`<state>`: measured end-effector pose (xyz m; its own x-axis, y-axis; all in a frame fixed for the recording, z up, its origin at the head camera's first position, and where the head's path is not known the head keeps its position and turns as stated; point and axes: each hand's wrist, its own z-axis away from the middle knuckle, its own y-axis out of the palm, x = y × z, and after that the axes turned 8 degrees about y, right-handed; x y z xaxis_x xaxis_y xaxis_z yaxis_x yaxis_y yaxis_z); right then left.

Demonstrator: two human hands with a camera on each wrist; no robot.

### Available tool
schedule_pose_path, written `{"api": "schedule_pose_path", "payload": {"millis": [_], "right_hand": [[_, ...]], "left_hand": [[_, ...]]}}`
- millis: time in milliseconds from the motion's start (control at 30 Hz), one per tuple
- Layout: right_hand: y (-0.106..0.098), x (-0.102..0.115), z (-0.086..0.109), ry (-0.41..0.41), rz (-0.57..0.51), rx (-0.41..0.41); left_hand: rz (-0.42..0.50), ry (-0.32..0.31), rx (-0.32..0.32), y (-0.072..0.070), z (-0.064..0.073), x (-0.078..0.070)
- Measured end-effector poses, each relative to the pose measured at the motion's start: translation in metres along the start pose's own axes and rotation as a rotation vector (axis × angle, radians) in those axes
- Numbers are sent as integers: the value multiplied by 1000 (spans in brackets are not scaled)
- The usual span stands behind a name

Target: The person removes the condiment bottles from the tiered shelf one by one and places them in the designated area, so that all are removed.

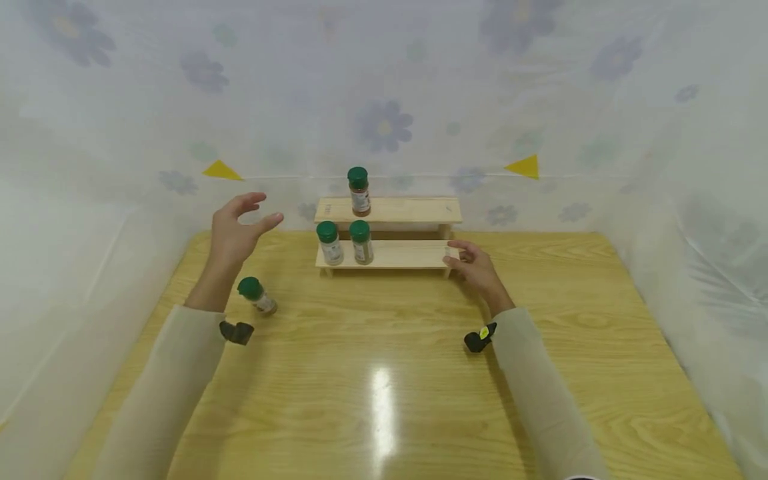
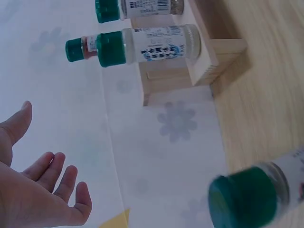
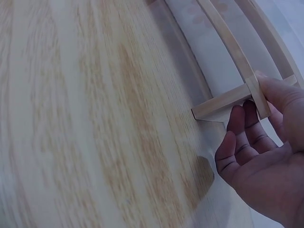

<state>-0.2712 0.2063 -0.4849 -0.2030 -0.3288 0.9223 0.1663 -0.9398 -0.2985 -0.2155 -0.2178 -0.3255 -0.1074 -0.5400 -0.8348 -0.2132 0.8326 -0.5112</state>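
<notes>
My left hand (image 1: 235, 230) hangs in the air left of a two-step wooden rack (image 1: 408, 255), fingers apart and holding nothing. Below it on the table stands a green-capped spice jar (image 1: 258, 297), which shows large and blurred as a green cap (image 2: 244, 202) in the left wrist view. With my right hand (image 1: 474, 267) I pinch the right end of the rack's lower step, thumb on top and fingers underneath. On that step, a white-labelled jar (image 1: 331, 245) and a second jar (image 1: 362, 244) stand at the left. A jar of reddish-brown spice (image 1: 360, 193) stands on the upper step.
The rack stands at the back of the wood-grain table (image 1: 384, 340), close to a flower-patterned curtain (image 1: 384, 80). Similar sheeting hangs at both sides. Two yellow triangles, one left (image 1: 222, 171) and one right (image 1: 525, 167), mark the curtain behind.
</notes>
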Motion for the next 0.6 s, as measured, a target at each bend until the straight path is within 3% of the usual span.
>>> {"api": "schedule_pose_path", "payload": {"millis": [367,600], "right_hand": [[-1,14,10,45,-11,42],[-1,15,14,38,5,36]], "left_hand": [[180,-27,27,41,-42,-31],[270,-116,60,68,-59,-41]]}}
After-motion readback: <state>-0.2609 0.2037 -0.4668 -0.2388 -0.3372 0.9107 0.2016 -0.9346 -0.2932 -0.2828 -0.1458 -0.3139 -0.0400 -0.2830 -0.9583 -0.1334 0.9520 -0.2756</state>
